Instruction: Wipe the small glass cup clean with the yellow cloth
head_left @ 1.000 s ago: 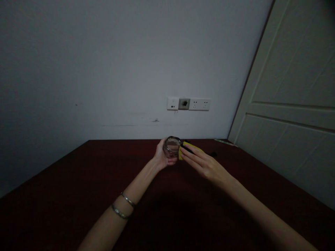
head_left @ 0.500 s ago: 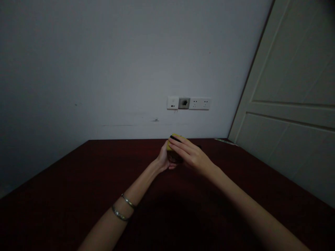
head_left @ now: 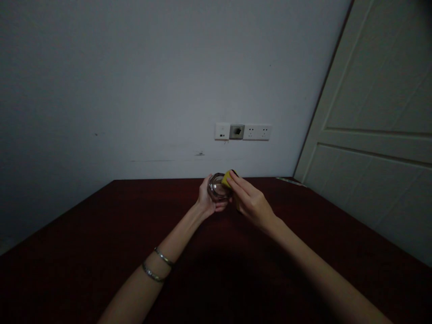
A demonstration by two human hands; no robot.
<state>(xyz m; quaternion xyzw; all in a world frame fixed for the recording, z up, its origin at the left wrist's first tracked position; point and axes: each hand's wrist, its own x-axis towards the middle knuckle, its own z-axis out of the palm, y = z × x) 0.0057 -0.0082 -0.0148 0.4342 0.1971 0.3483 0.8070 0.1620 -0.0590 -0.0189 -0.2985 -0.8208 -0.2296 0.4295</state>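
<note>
A small clear glass dish [head_left: 214, 189] with a thick rim is tilted so that its round opening faces me. My left hand [head_left: 204, 200] is closed around its left side and underside. In my right hand [head_left: 251, 200] is a yellow cloth [head_left: 227, 179] with a dark edge, pinched between the fingers and pressed at the right part of the dish's rim. More yellow shows below the right palm. The dish's right side is hidden behind the cloth and fingers. Two metal bangles [head_left: 153, 273] circle my left forearm.
Both hands are above a dark red tabletop [head_left: 101, 234]. Behind it stands a pale wall with a row of sockets [head_left: 257, 132]. A white panelled door [head_left: 371, 180] rises along the right side. A thin flat strip [head_left: 290, 182] lies at the table's back right edge.
My right hand has drawn back to the right with the yellow cloth, uncovering the dish's opening. The dish now faces me more, and my left hand has shifted slightly left.
</note>
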